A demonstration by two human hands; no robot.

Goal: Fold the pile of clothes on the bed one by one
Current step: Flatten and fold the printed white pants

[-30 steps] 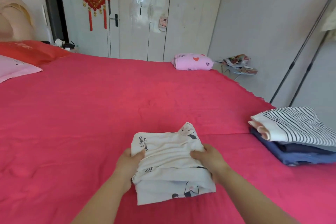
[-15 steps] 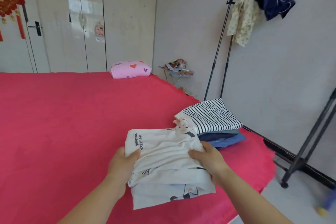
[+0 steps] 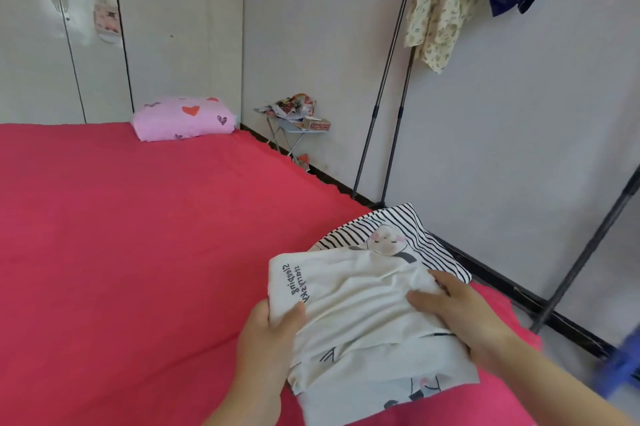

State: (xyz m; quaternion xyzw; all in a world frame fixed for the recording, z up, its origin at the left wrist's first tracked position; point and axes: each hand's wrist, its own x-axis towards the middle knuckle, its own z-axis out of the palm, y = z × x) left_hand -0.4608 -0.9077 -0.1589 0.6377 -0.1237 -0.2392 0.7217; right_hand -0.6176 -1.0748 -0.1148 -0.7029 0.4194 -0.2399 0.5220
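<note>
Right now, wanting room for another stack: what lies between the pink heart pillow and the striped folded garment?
Head view: only bare red bedspread between the pink heart pillow and striped folded garment.

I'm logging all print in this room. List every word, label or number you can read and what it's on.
"Sleeping": grey print on the white shirt, sideways and mirrored, by the left hand.
Line beneath it: too blurred to read.
Small box by the wall: red print, too small to read.
Sticker on the wardrobe door: blurred, unreadable.
</note>
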